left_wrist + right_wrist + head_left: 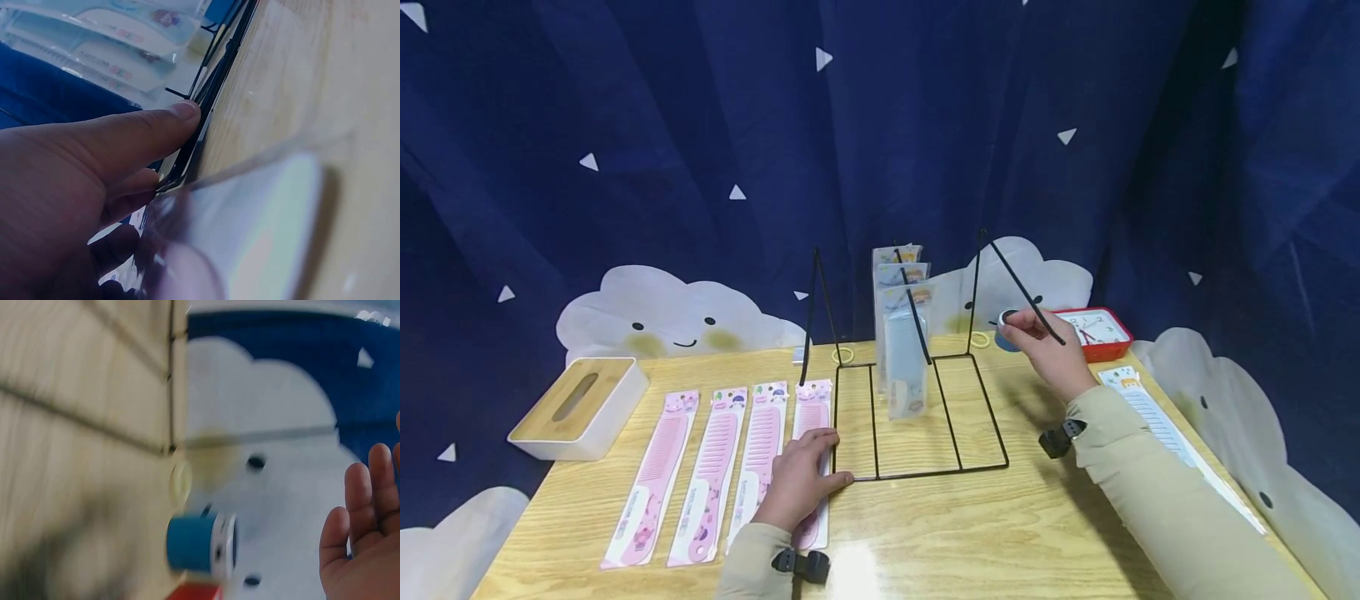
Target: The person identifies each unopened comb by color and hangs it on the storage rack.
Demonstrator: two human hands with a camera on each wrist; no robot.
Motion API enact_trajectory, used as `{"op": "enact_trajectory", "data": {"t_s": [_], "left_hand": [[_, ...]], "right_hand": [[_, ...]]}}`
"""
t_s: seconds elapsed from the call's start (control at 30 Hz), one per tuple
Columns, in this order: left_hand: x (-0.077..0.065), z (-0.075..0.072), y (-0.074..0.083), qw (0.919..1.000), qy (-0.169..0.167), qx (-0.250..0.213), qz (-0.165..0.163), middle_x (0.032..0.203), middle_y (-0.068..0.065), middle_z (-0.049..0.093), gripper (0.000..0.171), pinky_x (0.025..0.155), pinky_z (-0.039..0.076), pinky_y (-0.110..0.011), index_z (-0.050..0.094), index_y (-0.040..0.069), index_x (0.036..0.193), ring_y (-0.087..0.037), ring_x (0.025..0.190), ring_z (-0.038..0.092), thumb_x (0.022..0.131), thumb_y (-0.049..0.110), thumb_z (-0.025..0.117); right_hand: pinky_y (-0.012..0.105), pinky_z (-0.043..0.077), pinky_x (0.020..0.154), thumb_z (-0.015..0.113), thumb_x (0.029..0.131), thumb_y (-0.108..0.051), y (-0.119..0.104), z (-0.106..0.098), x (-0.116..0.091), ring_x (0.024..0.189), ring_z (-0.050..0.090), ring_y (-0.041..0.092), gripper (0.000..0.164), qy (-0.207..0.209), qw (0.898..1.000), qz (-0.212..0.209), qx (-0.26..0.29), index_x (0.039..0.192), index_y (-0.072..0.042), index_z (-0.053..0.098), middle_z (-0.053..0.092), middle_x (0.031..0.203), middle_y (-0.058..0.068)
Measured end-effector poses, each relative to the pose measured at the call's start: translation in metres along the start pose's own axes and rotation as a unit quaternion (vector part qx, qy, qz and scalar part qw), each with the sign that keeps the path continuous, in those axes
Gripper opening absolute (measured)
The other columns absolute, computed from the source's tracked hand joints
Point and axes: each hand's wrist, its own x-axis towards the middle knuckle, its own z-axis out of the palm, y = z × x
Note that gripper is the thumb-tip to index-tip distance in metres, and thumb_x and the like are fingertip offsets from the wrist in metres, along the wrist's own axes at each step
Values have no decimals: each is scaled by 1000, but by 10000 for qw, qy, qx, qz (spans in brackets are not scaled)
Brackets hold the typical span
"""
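Observation:
A black wire display rack (919,476) stands mid-table, with three hooks slanting forward. Packaged blue combs (907,358) hang one behind another on its middle hook. My left hand (801,479) holds the front left corner of the rack's base; in the left wrist view the thumb (184,111) lies on the wire and fingertips meet it from below. Under that hand is a packaged pink comb (811,417). My right hand (1048,354) is raised near the rack's right hook (1015,279), with extended fingers and nothing in it, as the right wrist view shows.
More packaged pink combs (707,475) lie at left, beside a wood-topped tissue box (561,408). To the right are a red-framed clock (1108,337), a small blue-and-white cylinder (190,544) and a packaged blue comb (1150,417). A dark blue curtain (880,125) hangs behind.

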Motion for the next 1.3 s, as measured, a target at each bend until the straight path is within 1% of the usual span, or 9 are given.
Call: {"op": "enact_trajectory", "data": {"t_s": [0.23,0.37,0.5,0.63,0.73,0.83,0.93,1.07,1.3], "left_hand": [[1,-2,0,10000,7,-14,-32,135,-6,61,63,100,37,-61,67,7,127,-35,120,55,74,32,89],[1,-1,0,10000,-17,-23,-36,135,-6,61,63,99,38,-60,67,7,127,-35,120,55,74,32,89],[1,0,-2,10000,-24,0,-39,135,-6,61,63,99,38,-60,67,7,127,-35,118,55,74,32,89],[1,1,-2,10000,33,-9,-34,135,-6,61,62,98,39,-60,67,7,126,-34,118,56,74,32,89],[1,2,-3,10000,49,-11,-16,135,-6,61,62,98,39,-59,67,7,126,-34,118,55,74,32,89],[1,2,-3,10000,33,-30,-12,135,-6,61,62,99,38,-59,67,7,127,-35,118,55,74,31,89],[1,3,-2,10000,35,-56,-19,135,-6,61,61,98,38,-59,67,7,126,-35,119,55,74,31,89],[1,3,-2,10000,29,-47,-27,135,-6,61,61,97,38,-58,67,8,126,-34,119,55,75,31,89],[1,3,-2,10000,32,-46,-48,136,-5,61,61,97,38,-58,67,8,127,-34,119,54,75,31,88]], "right_hand": [[17,43,68,74,92,-31,47,-33,5,82,55,4,38,411,9955,180,-838,112,1,69,65,91,-9],[13,45,66,74,92,-28,75,-51,3,79,54,-1,40,549,9934,398,-923,116,3,67,61,89,-14],[12,46,67,73,93,-28,94,-69,-1,79,55,-5,45,600,9901,650,-1089,123,5,64,66,100,0],[19,47,72,70,94,-33,110,-86,-4,91,58,10,51,578,9828,966,-1461,127,5,61,64,117,21],[35,47,81,67,95,-36,120,-99,-6,106,55,31,56,505,9765,1167,-1739,130,6,58,59,127,28],[50,44,86,65,96,-37,131,-112,-9,114,49,46,61,398,9716,1356,-1896,133,10,53,53,133,33],[58,44,93,63,96,-40,140,-123,-12,121,48,51,68,199,9659,1641,-1994,137,12,47,48,139,36],[61,40,102,63,95,-39,149,-135,-14,129,43,54,73,-96,9544,2013,-2202,141,14,40,42,143,38],[62,37,102,68,89,-19,155,-141,-12,126,43,54,66,-271,9397,2025,-2743,138,15,40,43,139,41]]}}
